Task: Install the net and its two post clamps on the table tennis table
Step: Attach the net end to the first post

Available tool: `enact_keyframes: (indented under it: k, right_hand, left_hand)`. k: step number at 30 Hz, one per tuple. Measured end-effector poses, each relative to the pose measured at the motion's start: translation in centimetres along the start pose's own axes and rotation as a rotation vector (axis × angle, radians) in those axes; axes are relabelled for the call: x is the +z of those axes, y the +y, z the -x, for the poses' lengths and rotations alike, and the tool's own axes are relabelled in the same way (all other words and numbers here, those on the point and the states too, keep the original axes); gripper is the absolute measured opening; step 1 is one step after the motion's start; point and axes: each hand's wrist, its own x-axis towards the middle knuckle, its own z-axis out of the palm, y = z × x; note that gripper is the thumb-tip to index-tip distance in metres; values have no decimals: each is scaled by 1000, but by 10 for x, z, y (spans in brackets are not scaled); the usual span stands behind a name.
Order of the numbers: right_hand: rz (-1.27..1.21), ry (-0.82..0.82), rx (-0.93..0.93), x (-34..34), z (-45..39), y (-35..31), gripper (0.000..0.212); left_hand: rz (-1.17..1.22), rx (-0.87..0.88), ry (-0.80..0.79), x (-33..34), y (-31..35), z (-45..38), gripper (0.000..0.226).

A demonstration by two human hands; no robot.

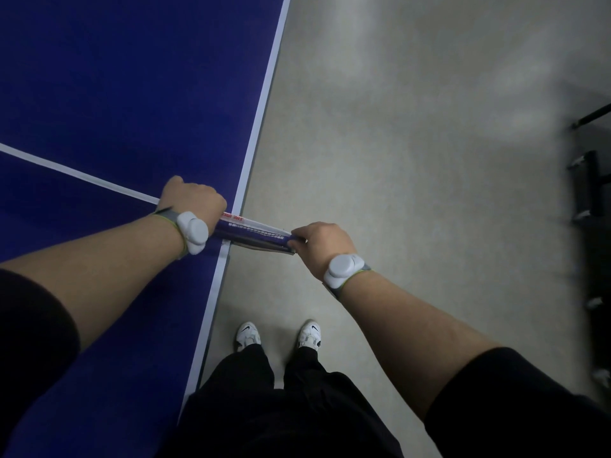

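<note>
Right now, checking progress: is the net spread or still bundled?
Bundled: the net is a folded strip held between left hand and right hand.

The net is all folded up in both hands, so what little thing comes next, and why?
Probably pull the right hand outward to unfold the net. It is bunched between both hands, and the left hand holds its other end over the table edge.

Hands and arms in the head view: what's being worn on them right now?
Both forearms are bare, with dark sleeves pushed up near the elbows. The left hand has a white rounded device on a grey strap with green edging at its wrist; the right hand wears a matching one. No gloves, no cables visible.
</note>
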Motion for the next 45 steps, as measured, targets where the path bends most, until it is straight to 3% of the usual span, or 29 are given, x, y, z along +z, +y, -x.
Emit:
enact_keyframes:
  k: [7,21,29,37,45]
  right_hand:
    - [78,-89,25,-7,-12,-7,22]
    - [141,-68,1,-16,-23,-6,23]
    - [86,-35,47,-11,-16,-6,25]
    - [-34,-15,122,-11,-9,-10,24]
    - [-118,34,104,-19,-1,-17,35]
  left_hand:
    - [-15,4,-11,3,1,-1,16]
    - [88,-62,55,8,-2,4,15]
    - [60,-93,251,24,-12,2,17]
    - [83,-107,86,43,-7,-2,17]
    - [248,-109,188,39,-35,45,64]
